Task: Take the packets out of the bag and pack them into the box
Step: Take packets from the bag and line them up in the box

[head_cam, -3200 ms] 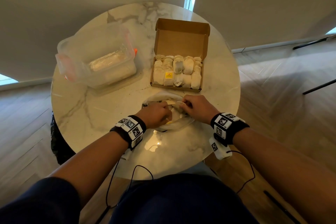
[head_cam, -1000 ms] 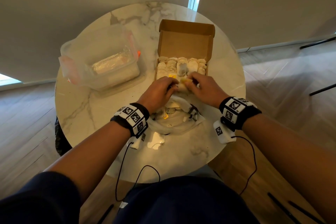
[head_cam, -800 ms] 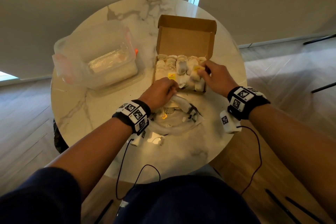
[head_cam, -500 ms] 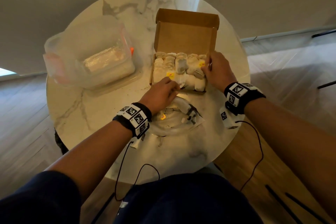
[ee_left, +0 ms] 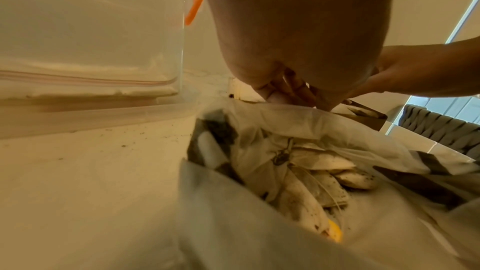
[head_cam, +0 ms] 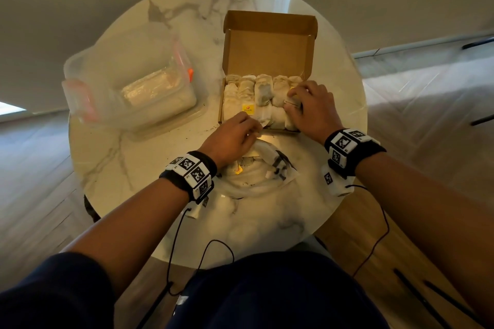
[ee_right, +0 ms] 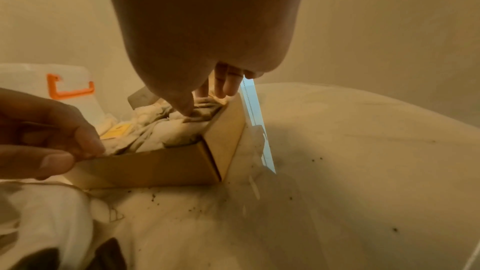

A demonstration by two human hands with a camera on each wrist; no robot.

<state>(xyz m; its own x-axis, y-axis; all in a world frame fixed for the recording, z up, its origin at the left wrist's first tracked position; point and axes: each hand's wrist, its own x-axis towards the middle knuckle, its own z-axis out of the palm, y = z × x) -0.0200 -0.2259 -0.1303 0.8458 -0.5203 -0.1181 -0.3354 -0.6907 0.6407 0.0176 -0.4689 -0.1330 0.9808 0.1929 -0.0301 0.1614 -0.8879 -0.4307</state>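
The open cardboard box [head_cam: 268, 59] stands at the table's far side, packed with rows of pale packets [head_cam: 260, 93]. My right hand [head_cam: 292, 99] reaches over its right side, thumb and fingers pinching one packet [head_cam: 292, 102] down among the others; the right wrist view shows this right hand [ee_right: 205, 102] against the box's right wall [ee_right: 226, 137]. My left hand [head_cam: 251, 125] is curled at the box's front wall [ee_right: 155, 163], pinching its top edge. Just below it lies the clear bag [head_cam: 254, 181], open, with several packets [ee_left: 311, 182] inside.
A clear plastic container [head_cam: 133, 88] with an orange latch [ee_right: 67, 87] stands left of the box on the round marble table [head_cam: 120, 168]. Dark crumbs dot the tabletop near the box. Sensor cables hang from both wrists over the near table edge.
Both hands left the bag and went up to the box. The right hand carried a packet to the box's right side and is lowering it there; the left settled at the front wall.
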